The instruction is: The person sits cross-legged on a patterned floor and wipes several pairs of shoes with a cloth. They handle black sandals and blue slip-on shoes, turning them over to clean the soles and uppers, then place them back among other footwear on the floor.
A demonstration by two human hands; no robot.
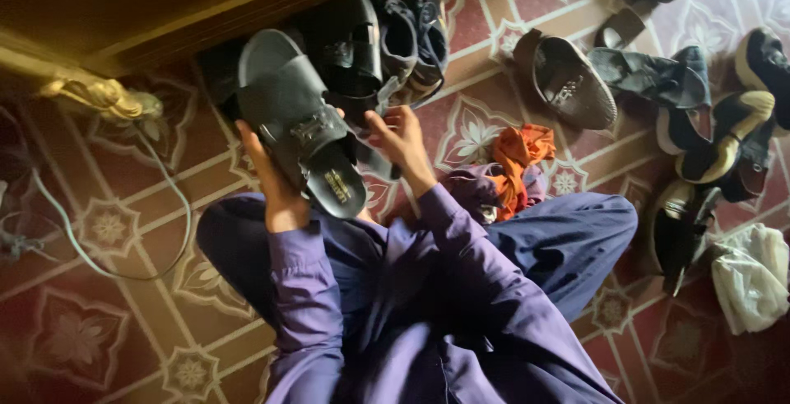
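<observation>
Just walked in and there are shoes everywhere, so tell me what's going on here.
A person in purple clothes sits on the patterned floor. Their left hand holds up a black slide sandal, while the right hand reaches to the row of dark sandals under a wooden ledge. More shoes and an orange cloth lie scattered to the right.

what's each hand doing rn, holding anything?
Left hand: closed on the black slide sandal, lifted off the floor.
Right hand: fingers on a dark sandal strap; grip cannot be told.
</observation>
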